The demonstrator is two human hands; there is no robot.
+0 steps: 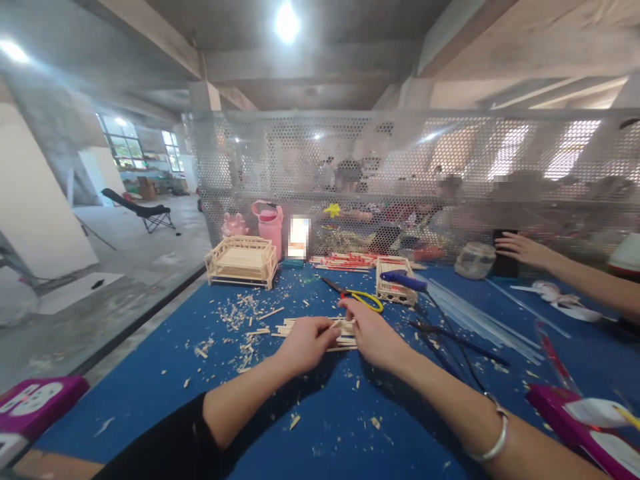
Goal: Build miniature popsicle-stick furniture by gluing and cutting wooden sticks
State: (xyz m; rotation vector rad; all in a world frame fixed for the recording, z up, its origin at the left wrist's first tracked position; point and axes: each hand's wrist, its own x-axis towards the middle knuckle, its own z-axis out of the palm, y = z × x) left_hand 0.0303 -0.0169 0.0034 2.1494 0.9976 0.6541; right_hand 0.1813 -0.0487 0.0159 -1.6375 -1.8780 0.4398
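Note:
At the middle of the blue table, my left hand [304, 343] is closed, thumb and forefinger pinched at thin wooden sticks [345, 343]. My right hand [377, 332] faces it with bent fingers closed at the same sticks. More of the loose sticks [285, 328] lie under and beside the left hand. Just beyond the hands are scissors [365, 300] with yellow handles. A glue gun [404, 280] with a blue body lies past the right hand, near a small stick-built frame [395, 283]. The fingertips partly hide the sticks they hold.
A larger stick-built model [243, 261] stands back left, by a pink cup [270, 230]. Red-tipped sticks [345, 261], clear glue sticks [480, 317] and pliers [455, 341] lie beyond. Purple power strips [43, 403] flank the table. Another person's hand [525, 250] reaches near a jar [475, 260].

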